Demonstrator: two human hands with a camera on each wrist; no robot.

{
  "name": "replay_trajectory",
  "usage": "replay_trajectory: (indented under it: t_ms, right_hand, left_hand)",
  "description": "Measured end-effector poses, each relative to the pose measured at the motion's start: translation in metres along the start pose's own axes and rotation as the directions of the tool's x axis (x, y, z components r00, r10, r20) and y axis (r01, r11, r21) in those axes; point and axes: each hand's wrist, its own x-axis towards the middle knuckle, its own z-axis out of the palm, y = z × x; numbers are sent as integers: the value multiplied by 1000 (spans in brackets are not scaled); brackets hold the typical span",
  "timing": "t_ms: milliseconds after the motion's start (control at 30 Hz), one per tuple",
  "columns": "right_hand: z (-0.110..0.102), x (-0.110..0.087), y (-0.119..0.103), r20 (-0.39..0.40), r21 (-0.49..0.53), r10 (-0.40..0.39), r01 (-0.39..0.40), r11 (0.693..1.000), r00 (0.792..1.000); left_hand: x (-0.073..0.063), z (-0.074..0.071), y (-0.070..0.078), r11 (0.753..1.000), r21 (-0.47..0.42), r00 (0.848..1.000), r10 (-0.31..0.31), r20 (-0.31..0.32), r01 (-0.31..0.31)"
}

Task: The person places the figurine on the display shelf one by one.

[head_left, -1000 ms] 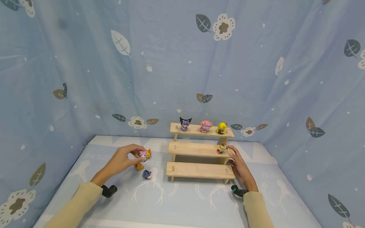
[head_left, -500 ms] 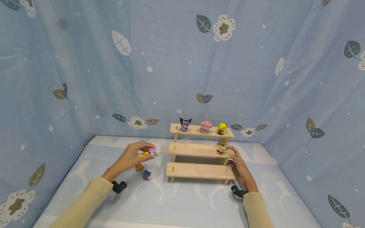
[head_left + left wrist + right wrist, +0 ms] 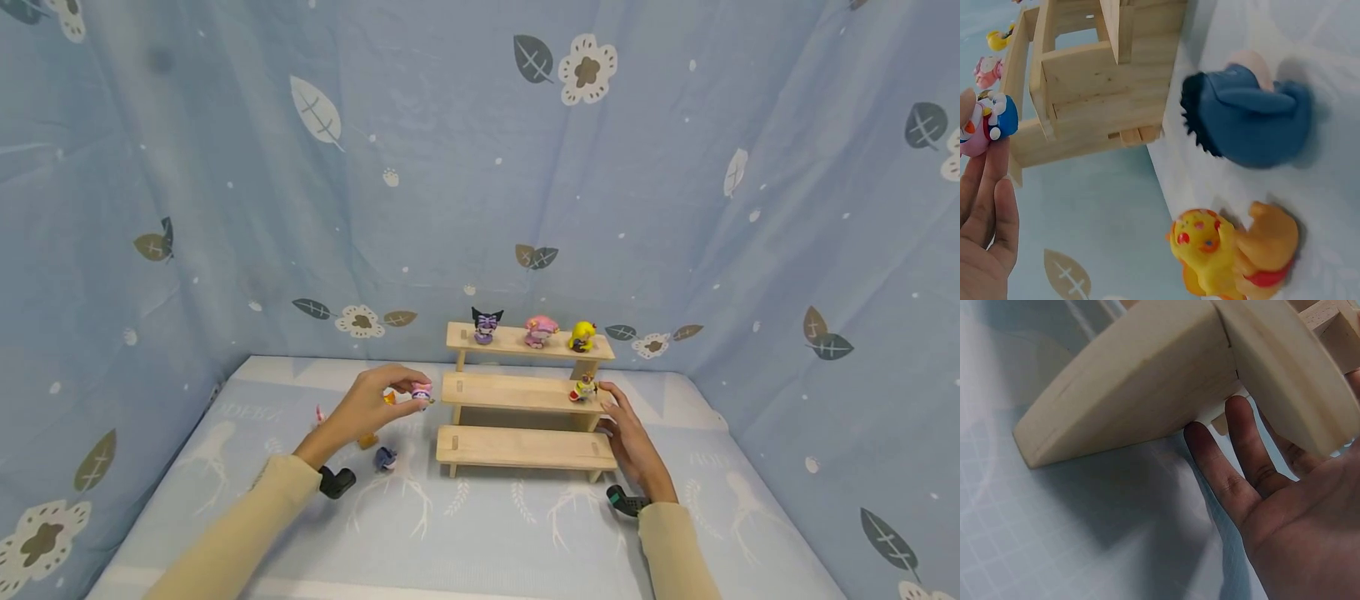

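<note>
My left hand (image 3: 358,415) pinches a small pink and white figurine (image 3: 422,393) between thumb and fingertips, just left of the shelf's middle tier. In the left wrist view, that figurine (image 3: 988,125) shows a blue part on one side. At the right end of the three-tier wooden shelf (image 3: 525,450), my right hand (image 3: 633,442) holds the middle board's end. In the right wrist view, several fingers reach beneath that board (image 3: 1297,369). A small figurine in red, white and yellow (image 3: 582,389) stands near those fingers. A purple figurine (image 3: 484,327), a pink figurine (image 3: 541,331) and a yellow figurine (image 3: 582,337) line the top tier.
On the table (image 3: 465,542) sit a blue donkey figurine (image 3: 386,458), a bear figurine (image 3: 1269,250) in red and a yellow figurine (image 3: 1207,244). Behind my left wrist shows a pink-tipped figurine (image 3: 320,414). Patterned blue curtain (image 3: 420,167) surrounds the table.
My left hand has carried the pink and white figurine rightward from the loose figurines toward the shelf. A pink-tipped figurine has come into view behind the wrist. My right hand has stayed put.
</note>
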Motion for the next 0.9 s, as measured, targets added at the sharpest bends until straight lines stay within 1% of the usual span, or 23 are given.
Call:
replay_trajectory:
  t_ms: [200,467,667,767,900]
  right_hand:
    - [-1,-1,1,2,1,8,-8,1000,1000]
    - [0,1,1,-3,-3,7,-7,1000,1000]
    - [0,0,0,-16,-9,13,-13,1000,1000]
    - [0,1,0,-20,-1,15,-15,1000,1000]
    - [0,1,0,-16,8,15,-15,1000,1000]
  left_hand:
    - [9,10,4,999,-13,1000,29,0,-29]
    - [23,25,12,996,-85,999,42,19,-41]
    - [33,41,15,990,-98,995,101,-9,-101]
    - [38,48,18,989,-110,995,98,-11,-98]
    - [45,55,23,989,-128,997,78,-9,-79]
